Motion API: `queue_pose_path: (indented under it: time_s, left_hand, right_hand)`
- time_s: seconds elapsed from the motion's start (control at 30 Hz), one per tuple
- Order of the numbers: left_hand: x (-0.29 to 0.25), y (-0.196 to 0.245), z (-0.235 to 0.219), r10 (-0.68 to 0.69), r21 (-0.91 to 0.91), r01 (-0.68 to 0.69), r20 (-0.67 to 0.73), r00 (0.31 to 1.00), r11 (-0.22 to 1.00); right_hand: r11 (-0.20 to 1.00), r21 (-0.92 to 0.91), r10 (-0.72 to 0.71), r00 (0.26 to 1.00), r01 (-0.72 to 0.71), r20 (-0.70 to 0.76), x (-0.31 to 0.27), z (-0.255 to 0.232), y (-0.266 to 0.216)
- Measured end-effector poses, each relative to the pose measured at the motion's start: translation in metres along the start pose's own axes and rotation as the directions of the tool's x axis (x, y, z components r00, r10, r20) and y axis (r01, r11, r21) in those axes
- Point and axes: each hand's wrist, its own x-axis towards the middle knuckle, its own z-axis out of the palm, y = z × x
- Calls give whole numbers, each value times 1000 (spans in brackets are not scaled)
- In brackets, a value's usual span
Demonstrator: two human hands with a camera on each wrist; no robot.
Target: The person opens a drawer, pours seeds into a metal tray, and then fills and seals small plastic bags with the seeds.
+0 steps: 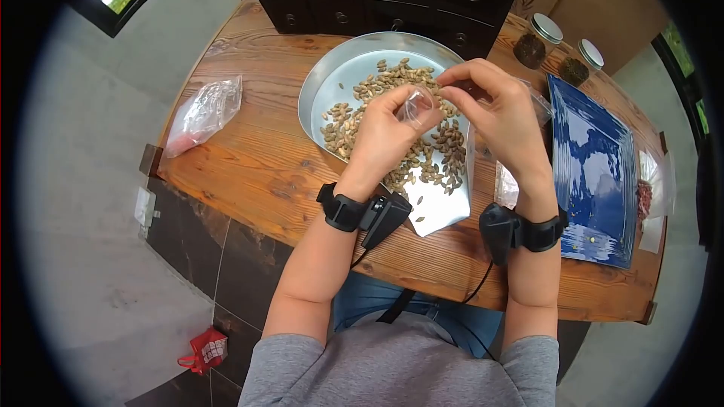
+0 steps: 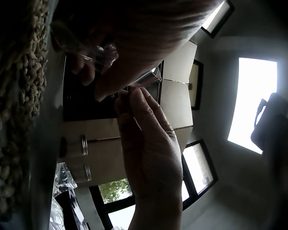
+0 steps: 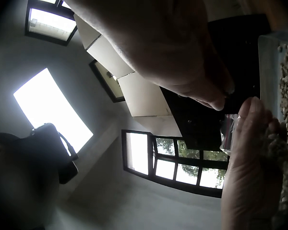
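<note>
Both hands pinch a thin clear bag (image 1: 416,103): left hand (image 1: 388,136), right hand (image 1: 498,109). It looks light, soft and slippery. Hold its top edge.

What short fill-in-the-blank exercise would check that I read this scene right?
1. Both hands pinch a small clear ____ bag above the metal scoop tray.
2. The scoop tray holds a heap of ____.
3. The blue tray lies on the person's ____ side.
4. Two ____ with metal lids stand at the table's far edge.

Missing words: plastic; seeds; right; jars
</note>
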Motion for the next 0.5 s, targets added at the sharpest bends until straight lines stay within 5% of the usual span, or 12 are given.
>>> queue_pose_path:
  time_s: [0.5]
  left_hand:
    - [-2,-1,4,3,-122,27,237,972,992]
  right_hand:
    - [979,-60,-179,957,197,229,-6,-8,-10]
